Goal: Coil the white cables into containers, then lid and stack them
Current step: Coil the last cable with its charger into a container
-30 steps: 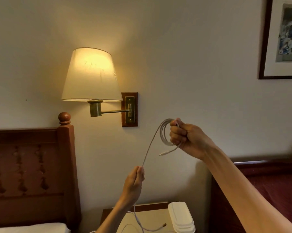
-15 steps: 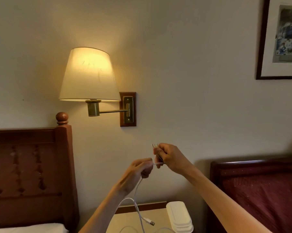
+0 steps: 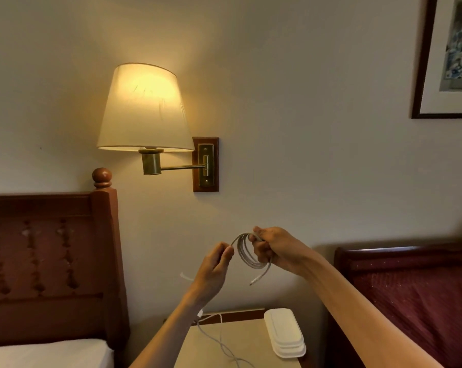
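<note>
The right hand [image 3: 275,249] grips the coiled white cable [image 3: 247,254]; the left hand [image 3: 216,264] seemingly pinches its light, springy strand, best held across the loops.

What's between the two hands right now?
In the head view, a short run of white cable spans from the left hand to the coil the right hand holds.

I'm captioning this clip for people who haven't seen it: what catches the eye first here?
The lit wall lamp glowing on the wall above the headboard. Below it, in mid-air, the right hand grips a coiled white cable while the left hand pinches its strand; stacked white containers sit on the nightstand.
</note>
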`<state>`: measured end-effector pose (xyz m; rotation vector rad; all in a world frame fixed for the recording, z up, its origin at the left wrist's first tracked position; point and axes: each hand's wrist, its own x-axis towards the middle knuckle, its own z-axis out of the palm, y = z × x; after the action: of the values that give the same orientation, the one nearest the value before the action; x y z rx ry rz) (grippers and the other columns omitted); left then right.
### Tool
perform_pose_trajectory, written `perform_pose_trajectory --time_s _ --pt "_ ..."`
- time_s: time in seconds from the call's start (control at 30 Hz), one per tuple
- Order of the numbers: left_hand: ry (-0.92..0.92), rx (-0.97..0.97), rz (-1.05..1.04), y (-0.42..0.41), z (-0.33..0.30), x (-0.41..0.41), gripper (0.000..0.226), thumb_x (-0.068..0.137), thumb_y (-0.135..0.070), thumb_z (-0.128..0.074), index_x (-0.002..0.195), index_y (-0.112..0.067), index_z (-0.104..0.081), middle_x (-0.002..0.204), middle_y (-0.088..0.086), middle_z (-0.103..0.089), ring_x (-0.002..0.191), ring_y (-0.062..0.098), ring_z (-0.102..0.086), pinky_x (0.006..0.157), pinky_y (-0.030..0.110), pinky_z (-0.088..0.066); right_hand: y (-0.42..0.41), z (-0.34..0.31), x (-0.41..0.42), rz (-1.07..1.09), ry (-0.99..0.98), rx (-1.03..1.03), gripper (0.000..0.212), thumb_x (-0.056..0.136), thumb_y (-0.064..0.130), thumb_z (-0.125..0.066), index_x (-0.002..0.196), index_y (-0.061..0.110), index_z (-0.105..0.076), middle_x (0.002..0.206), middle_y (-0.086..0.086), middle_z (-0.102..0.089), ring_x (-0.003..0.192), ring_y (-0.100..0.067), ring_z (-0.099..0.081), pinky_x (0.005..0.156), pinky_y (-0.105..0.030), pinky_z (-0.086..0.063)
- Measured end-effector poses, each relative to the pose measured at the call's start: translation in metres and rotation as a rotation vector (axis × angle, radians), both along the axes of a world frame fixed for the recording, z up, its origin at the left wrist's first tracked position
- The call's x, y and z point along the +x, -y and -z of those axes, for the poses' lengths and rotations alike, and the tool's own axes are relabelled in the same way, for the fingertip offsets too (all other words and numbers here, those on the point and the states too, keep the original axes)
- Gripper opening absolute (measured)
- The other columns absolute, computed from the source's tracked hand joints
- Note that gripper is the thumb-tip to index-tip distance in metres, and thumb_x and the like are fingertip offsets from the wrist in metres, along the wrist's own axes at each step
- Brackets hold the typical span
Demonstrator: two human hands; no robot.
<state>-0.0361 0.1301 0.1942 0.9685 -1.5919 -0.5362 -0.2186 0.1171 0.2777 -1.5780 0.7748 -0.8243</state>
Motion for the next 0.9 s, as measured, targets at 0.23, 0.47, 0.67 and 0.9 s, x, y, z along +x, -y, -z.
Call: perform_pose_trajectory --time_s 0.23,0.47,0.67,0.9 --pt "0.110 0.135 0.003 0.015 0.057 0.011 0.028 0.101 -0.034 -0.039 0.078 -0.032 -0.055 0.067 -0.007 -0.050 0.063 0.015 -0.045 0.062 0.038 -0.037 0.001 -0.016 -0.017 -0.020 0.343 0.244 0.037 0.108 0.024 -0.026 0.081 0.011 -0.048 0.056 0.005 -0.022 0.048 -0.009 -0.020 0.051 -0.024 -0.025" --pt "0.278 0.240 -0.150 0.024 0.048 0.023 0.033 0.098 -0.032 -0.053 0.073 -0.013 -0.062 0.064 -0.004 -0.056 0.059 0.007 -0.049 0.060 0.026 -0.039 0.005 -0.020 -0.039 0.010 0.513 0.319 0.036 0.107 0.022 -0.027 0.080 0.012 -0.049 0.053 0.007 -0.024 0.047 -0.009 -0.023 0.050 -0.023 -0.027" --pt "0.320 0.347 -0.122 0.020 0.067 0.034 0.021 0.098 -0.025 -0.054 0.081 -0.019 -0.064 0.079 -0.002 -0.060 0.069 0.010 -0.051 0.064 0.022 -0.040 0.008 -0.019 -0.045 0.051 0.540 0.318 0.035 0.107 0.023 -0.027 0.081 0.012 -0.048 0.053 0.006 -0.026 0.047 -0.009 -0.023 0.047 -0.022 -0.030" --pt "0.053 0.284 -0.065 0.008 0.035 0.020 0.018 0.099 -0.017 -0.051 0.093 -0.013 -0.068 0.092 0.007 -0.069 0.092 0.022 -0.064 0.086 0.029 -0.049 0.004 -0.010 -0.031 0.129 0.314 0.173 0.035 0.107 0.023 -0.028 0.083 0.009 -0.050 0.058 0.003 -0.025 0.050 -0.010 -0.022 0.051 -0.025 -0.028"
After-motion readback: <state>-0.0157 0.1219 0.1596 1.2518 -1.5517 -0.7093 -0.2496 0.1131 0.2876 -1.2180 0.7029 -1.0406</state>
